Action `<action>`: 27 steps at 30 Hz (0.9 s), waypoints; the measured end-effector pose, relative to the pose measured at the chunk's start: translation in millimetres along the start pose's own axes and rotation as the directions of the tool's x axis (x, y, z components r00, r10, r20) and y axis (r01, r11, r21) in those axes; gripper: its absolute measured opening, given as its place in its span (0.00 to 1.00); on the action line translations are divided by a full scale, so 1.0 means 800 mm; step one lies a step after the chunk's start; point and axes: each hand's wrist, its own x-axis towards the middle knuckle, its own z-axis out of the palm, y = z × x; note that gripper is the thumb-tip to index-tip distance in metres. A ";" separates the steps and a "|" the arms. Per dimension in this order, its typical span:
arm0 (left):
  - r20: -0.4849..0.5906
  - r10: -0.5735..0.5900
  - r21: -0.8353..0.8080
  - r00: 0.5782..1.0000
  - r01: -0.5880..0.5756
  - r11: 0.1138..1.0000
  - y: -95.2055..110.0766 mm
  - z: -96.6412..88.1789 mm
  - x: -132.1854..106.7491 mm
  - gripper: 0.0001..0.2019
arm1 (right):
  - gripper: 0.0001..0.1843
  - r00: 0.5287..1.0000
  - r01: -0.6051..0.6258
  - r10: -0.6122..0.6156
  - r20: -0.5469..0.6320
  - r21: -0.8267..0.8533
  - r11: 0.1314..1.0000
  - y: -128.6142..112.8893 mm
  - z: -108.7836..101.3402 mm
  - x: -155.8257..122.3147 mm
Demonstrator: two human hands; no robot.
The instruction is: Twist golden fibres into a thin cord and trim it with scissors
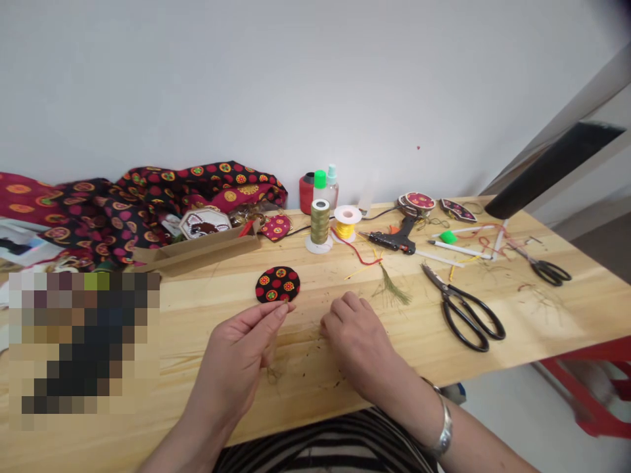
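Note:
My left hand pinches the lower edge of a round black fabric-covered disc between thumb and forefinger. Red and orange flower-like dots pattern the disc, and a tiny brownish bit shows at the fingertips. Beside it, my right hand lies low over the wooden table, its fingers curled in and their tips hidden. Whether it holds anything cannot be seen. An olive thread tassel with a red cord lies just beyond the right hand. Loose thread ends are scattered between and under my hands.
Large black-handled scissors and smaller scissors lie right. Behind stand an olive thread spool, a yellow thread spool and a glue gun. Patterned fabric and a cardboard tray sit left. A dark tube leans right.

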 end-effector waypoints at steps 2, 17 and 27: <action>0.003 0.002 -0.012 1.000 -0.002 1.000 -0.002 0.000 0.000 0.12 | 0.05 1.000 0.006 -0.005 0.024 -0.002 1.000 -0.001 -0.003 0.002; 0.000 -0.058 -0.076 0.998 0.057 0.995 -0.011 0.014 -0.002 0.14 | 0.05 0.881 -0.255 0.473 0.000 0.842 0.474 -0.014 -0.020 0.001; 0.047 -0.138 -0.115 0.989 0.142 0.983 -0.010 0.026 -0.009 0.15 | 0.10 0.821 -0.299 0.457 0.342 0.940 -0.165 -0.028 -0.016 0.006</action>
